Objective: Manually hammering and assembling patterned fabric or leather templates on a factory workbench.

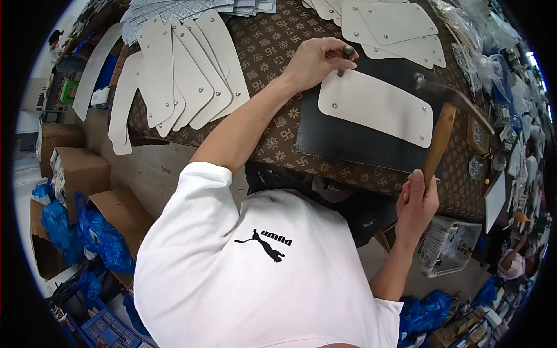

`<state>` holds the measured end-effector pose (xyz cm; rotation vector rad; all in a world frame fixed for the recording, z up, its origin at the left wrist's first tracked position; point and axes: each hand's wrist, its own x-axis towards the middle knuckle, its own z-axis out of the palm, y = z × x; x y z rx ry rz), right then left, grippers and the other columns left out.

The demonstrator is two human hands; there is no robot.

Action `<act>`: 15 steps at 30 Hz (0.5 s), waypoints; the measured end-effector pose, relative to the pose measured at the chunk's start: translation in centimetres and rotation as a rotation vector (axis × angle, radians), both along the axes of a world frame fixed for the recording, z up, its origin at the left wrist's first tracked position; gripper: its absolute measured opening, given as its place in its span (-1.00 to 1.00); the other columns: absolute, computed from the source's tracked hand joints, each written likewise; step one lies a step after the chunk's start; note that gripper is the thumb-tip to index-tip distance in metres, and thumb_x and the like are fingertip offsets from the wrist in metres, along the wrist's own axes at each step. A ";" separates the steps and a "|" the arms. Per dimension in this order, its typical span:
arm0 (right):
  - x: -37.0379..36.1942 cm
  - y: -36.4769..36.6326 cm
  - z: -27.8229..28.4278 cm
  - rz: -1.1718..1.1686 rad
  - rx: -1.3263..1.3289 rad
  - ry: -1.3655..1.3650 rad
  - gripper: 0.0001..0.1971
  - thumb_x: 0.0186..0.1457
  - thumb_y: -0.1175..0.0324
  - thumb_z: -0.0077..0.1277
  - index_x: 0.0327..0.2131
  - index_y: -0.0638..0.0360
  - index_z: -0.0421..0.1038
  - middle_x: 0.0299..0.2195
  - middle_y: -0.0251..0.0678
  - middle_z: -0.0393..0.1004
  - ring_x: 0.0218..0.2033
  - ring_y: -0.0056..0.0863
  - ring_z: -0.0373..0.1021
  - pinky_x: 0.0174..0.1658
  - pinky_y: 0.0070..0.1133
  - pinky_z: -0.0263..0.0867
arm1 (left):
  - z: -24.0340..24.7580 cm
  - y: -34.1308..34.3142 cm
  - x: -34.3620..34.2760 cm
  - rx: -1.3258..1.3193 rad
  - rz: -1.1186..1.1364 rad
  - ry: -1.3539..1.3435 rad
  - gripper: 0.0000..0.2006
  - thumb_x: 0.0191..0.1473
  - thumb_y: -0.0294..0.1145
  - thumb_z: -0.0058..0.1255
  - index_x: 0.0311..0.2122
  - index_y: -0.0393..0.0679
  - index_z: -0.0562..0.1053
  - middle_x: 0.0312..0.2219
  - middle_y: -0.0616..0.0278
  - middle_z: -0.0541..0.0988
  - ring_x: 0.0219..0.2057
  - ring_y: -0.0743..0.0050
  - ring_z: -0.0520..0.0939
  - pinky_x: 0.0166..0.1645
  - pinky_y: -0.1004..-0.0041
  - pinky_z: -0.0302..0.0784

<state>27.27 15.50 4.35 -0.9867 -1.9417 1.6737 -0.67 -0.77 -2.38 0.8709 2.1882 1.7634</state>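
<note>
My left hand (313, 62) pinches a short dark metal punch (347, 53), held upright at the far left corner of a white panel (377, 108) with rounded corners. Silver studs show at its other corners. Beneath the panel lies a black board (342, 146). In my right hand (416, 203) is a hammer (441, 136), gripped low on its wooden handle. Its metal head, blurred by motion, is raised past the panel's right end, apart from the punch.
Fanned white studded panels (156, 75) lie on the left of the patterned tablecloth (261, 35); more panels (400, 23) lie far right. Clear plastic bags (487, 69) crowd the right edge. A white basket (447, 246) stands below right. Cardboard boxes (81, 174) and blue bags (107, 238) sit at left.
</note>
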 end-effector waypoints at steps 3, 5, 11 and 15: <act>-2.8 -1.2 6.2 -0.060 0.195 0.115 -0.66 0.37 0.09 -0.04 -0.42 0.06 0.28 -0.66 -0.56 0.18 -0.75 -0.84 0.05 -0.71 -0.76 -0.10 | -0.4 0.2 -0.1 -0.036 -0.009 0.021 -0.79 0.10 -0.41 0.27 -0.15 -0.22 0.63 -0.33 0.31 0.69 -0.28 0.65 0.65 -0.06 0.55 0.56; -2.6 2.8 10.7 0.444 0.213 0.585 -0.65 0.41 0.06 -0.14 -0.40 0.07 0.30 -0.64 -0.54 0.22 -0.74 -0.82 0.10 -0.70 -0.77 -0.04 | -0.3 0.1 -0.1 -0.050 -0.015 0.032 -0.79 0.10 -0.41 0.27 -0.15 -0.22 0.62 -0.34 0.31 0.69 -0.28 0.65 0.66 -0.07 0.55 0.56; -7.3 -0.8 2.4 0.355 0.388 0.113 -0.66 0.41 0.08 -0.13 -0.41 0.06 0.29 -0.65 -0.57 0.20 -0.73 -0.83 0.09 -0.67 -0.76 -0.01 | -1.5 0.1 0.3 -0.044 -0.001 0.102 -0.79 0.11 -0.43 0.26 -0.15 -0.22 0.62 -0.33 0.27 0.69 -0.29 0.62 0.66 -0.10 0.54 0.57; -4.4 -0.3 3.0 0.329 0.164 -0.251 -0.67 0.36 0.09 -0.01 -0.41 0.07 0.30 -0.68 -0.60 0.16 -0.73 -0.90 0.04 -0.69 -0.80 -0.07 | -0.5 -0.2 0.2 0.002 -0.009 0.108 -0.81 0.12 -0.47 0.22 -0.15 -0.24 0.62 -0.32 0.25 0.68 -0.32 0.59 0.66 -0.12 0.53 0.58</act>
